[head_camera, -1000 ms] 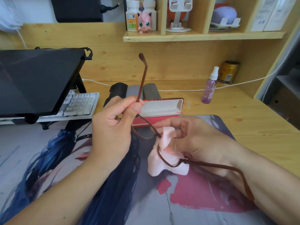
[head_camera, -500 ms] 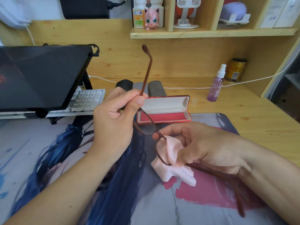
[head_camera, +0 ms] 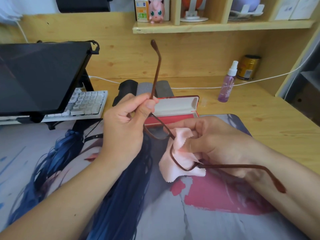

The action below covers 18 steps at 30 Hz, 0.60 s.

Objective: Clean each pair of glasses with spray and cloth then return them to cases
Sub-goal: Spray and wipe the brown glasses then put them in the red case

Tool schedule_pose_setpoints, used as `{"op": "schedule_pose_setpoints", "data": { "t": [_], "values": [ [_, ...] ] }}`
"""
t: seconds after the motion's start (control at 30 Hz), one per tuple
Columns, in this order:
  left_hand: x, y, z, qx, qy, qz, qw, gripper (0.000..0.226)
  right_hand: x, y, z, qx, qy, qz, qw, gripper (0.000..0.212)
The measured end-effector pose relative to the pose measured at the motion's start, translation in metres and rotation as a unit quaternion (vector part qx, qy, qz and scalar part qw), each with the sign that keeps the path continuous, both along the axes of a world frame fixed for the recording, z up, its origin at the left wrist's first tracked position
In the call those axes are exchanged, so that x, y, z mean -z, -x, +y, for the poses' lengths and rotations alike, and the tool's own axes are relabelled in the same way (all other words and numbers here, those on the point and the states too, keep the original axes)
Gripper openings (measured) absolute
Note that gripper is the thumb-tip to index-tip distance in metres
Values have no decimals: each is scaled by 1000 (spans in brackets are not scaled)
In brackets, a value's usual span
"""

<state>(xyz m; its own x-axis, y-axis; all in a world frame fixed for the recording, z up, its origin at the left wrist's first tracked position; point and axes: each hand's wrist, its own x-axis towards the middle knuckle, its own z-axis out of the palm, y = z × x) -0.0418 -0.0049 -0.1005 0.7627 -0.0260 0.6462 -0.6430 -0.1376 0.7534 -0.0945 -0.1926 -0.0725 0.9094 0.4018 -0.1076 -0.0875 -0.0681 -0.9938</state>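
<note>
While the left hand point(head_camera: 124, 129) pinches one temple of the brown-framed glasses point(head_camera: 160, 130) between thumb and forefinger, the right hand point(head_camera: 214, 141) pinches a pink cleaning cloth point(head_camera: 180, 163) round the right lens, thumb pressed on the cloth. One temple sticks up toward the far wall, the other runs right across the right wrist. Both hands are held over a printed desk mat point(head_camera: 199, 213), blue hair art on the left, red patch near right. Just beyond the hands, an open red glasses case point(head_camera: 176, 108) with pale lining lies at the mat's far edge. Behind it, three closed cases side by side: black point(head_camera: 125, 87), light grey point(head_camera: 144, 88), dark grey point(head_camera: 163, 88). Purple spray bottle point(head_camera: 227, 85) stands far right on the wooden desk point(head_camera: 259, 118), its clear cap point(head_camera: 204, 102) near it, a gold can point(head_camera: 248, 67) behind. White cable point(head_camera: 190, 87) runs along the far edge of the desk. Left: dark tilted screen point(head_camera: 39, 75) on a stand, over a white keyboard point(head_camera: 86, 103). Wooden back panel; shelf point(head_camera: 216, 25) above with a pink round-eared figurine point(head_camera: 156, 9), a white bottle with orange label point(head_camera: 142, 9), a white stand, and white boxes.
</note>
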Motion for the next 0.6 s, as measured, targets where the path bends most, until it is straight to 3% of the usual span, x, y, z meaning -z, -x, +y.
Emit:
{"op": "schedule_pose_setpoints", "data": {
  "t": [0.17,0.27,0.3,0.43,0.6],
  "values": [
    [-2,-1,2,-5,10,-15,1000,16,5,-1,0,-33,-26,-3,999,29],
    [-4,-2,4,-13,8,-29,999,15,7,-5,-2,-3,0,10,1000,6],
    [-5,-3,6,-16,11,-30,999,14,6,-6,-2,2,7,20,1000,9],
    [-10,-7,14,-32,17,-48,998,12,7,-6,-5,-24,12,80,996,54],
    [-8,-3,11,-19,-16,-52,998,17,8,-4,-5,-90,34,92,991,63]
  ]
}}
